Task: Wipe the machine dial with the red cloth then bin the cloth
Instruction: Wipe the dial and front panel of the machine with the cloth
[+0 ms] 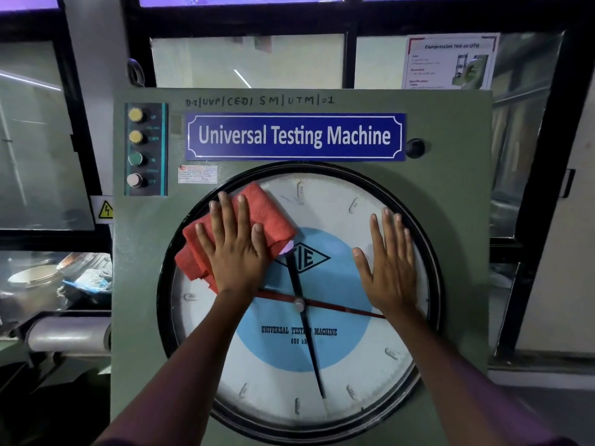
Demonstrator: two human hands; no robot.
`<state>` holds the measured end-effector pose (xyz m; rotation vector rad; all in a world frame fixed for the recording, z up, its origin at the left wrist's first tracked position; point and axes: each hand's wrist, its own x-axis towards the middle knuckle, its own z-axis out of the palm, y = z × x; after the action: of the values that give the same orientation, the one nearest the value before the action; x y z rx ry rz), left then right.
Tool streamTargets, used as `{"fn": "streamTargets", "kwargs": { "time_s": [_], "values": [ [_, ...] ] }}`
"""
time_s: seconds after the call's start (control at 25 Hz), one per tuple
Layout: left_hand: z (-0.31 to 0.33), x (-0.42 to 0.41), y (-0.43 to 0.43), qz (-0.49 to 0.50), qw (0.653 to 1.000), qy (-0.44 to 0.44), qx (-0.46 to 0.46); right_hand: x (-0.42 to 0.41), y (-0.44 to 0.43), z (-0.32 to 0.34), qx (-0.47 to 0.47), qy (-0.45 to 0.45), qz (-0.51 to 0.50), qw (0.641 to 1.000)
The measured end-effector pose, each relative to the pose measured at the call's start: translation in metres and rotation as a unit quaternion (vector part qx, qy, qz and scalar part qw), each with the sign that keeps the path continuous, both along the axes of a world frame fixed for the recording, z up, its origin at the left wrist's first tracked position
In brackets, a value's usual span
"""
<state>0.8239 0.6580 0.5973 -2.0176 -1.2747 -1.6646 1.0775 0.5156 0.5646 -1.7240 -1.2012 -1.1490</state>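
Green machine cabinet [450, 130] fills the middle of the view, windows behind it. Blue nameplate [294, 136] across its upper front reads "Universal Testing Machine".

Dial [322, 381]: big, round, black-rimmed, takes up most of the cabinet's lower front. White face with a light blue disc in the centre; a black pointer [309, 346] and a red pointer [338, 306] cross at the hub.

Button strip [146, 149] at the cabinet's upper left: two yellow buttons, one green, one white, top to bottom. Small label sticker [197, 174] just right of it. Yellow electrical warning sign [105, 210] at the cabinet's left edge. Poster [449, 62] on the window, far right.

Red cloth [273, 214]: bunched, lying flat against the dial's upper left, its left end overlapping the black rim.

Left hand [236, 249]: open, fingers spread, palm pressing the cloth onto the glass. Not gripping, just flattening it.

Right hand [388, 262]: open, flat on the bare glass at the dial's right side, fingertips near the rim. Holds nothing. Well apart from the cloth.
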Motion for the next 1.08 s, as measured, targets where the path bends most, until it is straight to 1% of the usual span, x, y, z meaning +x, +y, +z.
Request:
{"fn": "streamTargets", "kwargs": {
  "time_s": [0.12,0.24,0.32,0.4,0.48,0.56,0.64,0.68,0.8,0.88,0.92,0.96,1.0,1.08],
  "values": [
    [0.031,0.030,-0.008,-0.030,0.996,0.067,0.045,0.004,-0.007,-0.016,0.031,0.023,-0.024,0.999],
    [0.048,0.071,-0.028,-0.054,0.982,0.152,0.102,0.001,-0.009,-0.038,0.066,0.068,-0.034,0.995],
    [0.041,0.100,-0.046,-0.078,0.962,0.216,0.147,-0.004,-0.009,-0.048,0.083,0.088,-0.046,0.992],
    [0.025,0.125,-0.061,-0.111,0.940,0.266,0.184,-0.006,-0.009,-0.053,0.080,0.098,-0.064,0.990],
    [0.007,0.139,-0.071,-0.132,0.925,0.293,0.205,-0.006,-0.010,-0.057,0.049,0.089,-0.088,0.991],
    [0.004,0.141,-0.072,-0.137,0.914,0.312,0.219,-0.005,-0.010,-0.058,0.036,0.075,-0.102,0.991],
    [0.015,0.131,-0.064,-0.129,0.912,0.316,0.228,-0.006,-0.009,-0.056,0.062,0.082,-0.087,0.991],
    [0.022,0.124,-0.058,-0.114,0.920,0.303,0.220,-0.006,-0.010,-0.055,0.076,0.092,-0.072,0.990],
    [0.041,0.097,-0.034,-0.058,0.960,0.223,0.159,-0.008,-0.012,-0.053,0.082,0.104,-0.052,0.990],
    [0.043,0.090,-0.030,-0.041,0.976,0.170,0.129,-0.007,-0.012,-0.052,0.081,0.109,-0.041,0.990],
    [0.041,0.092,-0.032,-0.038,0.979,0.157,0.124,-0.008,-0.012,-0.052,0.084,0.113,-0.033,0.990],
    [0.038,0.095,-0.035,-0.039,0.978,0.161,0.125,-0.008,-0.012,-0.052,0.089,0.118,-0.025,0.989],
    [0.031,0.100,-0.040,-0.046,0.973,0.182,0.135,-0.007,-0.012,-0.052,0.092,0.122,-0.021,0.988],
    [0.009,0.107,-0.050,-0.074,0.951,0.249,0.169,-0.007,-0.013,-0.054,0.085,0.113,-0.037,0.989]
  ]
}}
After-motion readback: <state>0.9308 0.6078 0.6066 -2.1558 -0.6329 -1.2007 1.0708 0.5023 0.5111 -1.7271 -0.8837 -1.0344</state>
